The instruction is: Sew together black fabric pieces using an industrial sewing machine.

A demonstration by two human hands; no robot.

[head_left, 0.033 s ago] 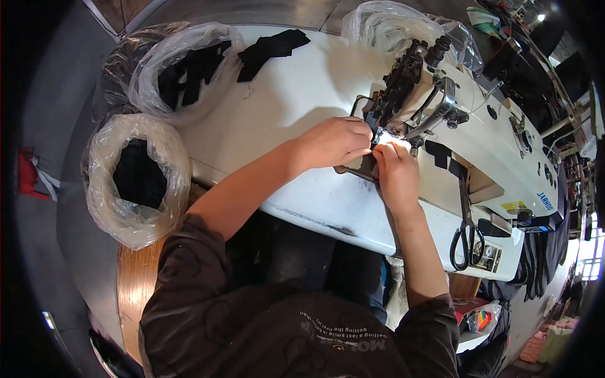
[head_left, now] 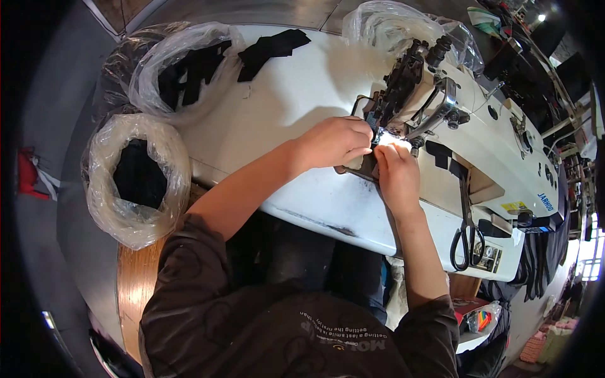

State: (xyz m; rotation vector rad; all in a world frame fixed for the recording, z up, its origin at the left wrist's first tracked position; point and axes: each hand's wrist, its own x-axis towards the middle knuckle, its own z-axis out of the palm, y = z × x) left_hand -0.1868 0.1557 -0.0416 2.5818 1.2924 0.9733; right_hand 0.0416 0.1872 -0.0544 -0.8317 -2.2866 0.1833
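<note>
Both of my hands work close together at the lit needle area of a white sewing machine (head_left: pixel 469 94). My left hand (head_left: pixel 337 140) is closed, its fingers bent and pinched just left of the presser foot. My right hand (head_left: pixel 399 169) is closed too, thumb and fingertips pressed together under the bright lamp, right beside the left fingertips. Something small and dark shows between the hands, but the fingers and glare hide what they pinch. To the right of my right hand, small black fabric pieces (head_left: pixel 439 154) lie on the machine bed.
Black-handled scissors (head_left: pixel 467 242) lie on the table's right side. A clear plastic bag of black pieces (head_left: pixel 183 72) rests at the far left, near loose black fabric strips (head_left: pixel 272 53). Another plastic-lined container (head_left: pixel 94 179) stands left of the white table (head_left: pixel 252 120). More clear plastic (head_left: pixel 387 25) sits behind the machine.
</note>
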